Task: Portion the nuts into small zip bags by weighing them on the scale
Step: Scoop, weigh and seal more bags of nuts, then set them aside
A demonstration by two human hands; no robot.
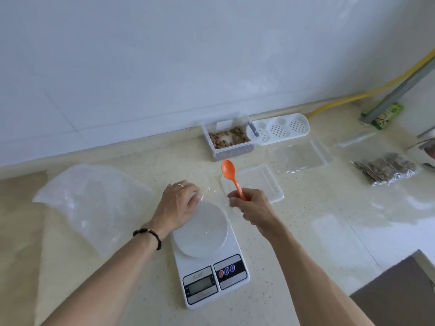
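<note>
we see both hands over the far end of a white kitchen scale (211, 262) on a pale speckled counter (306, 231). the right hand (253, 207) has its fingers curled round the handle of an orange spoon (231, 176), whose empty bowl points up and away toward the wall. the left hand (179, 204), with a ring on one finger and a dark bead bracelet (149, 236) at the wrist, pinches the edge of a small clear zip bag (208, 196) that lies across the scale's round platform (the film is so transparent that we cannot tell its full outline). the nuts (229, 137) sit in an open clear container (227, 141) against the wall, well beyond the spoon. just right of it rests a white perforated tray (280, 128). a clear lid (256, 182) lies flat near the right hand, and farther right is an empty zip bag (300, 156). filled bags of nuts (386, 169) are piled at the right edge of the counter. a large crumpled clear bag (91, 203) lies left of the scale. the scale's display is too blurred to read.
</note>
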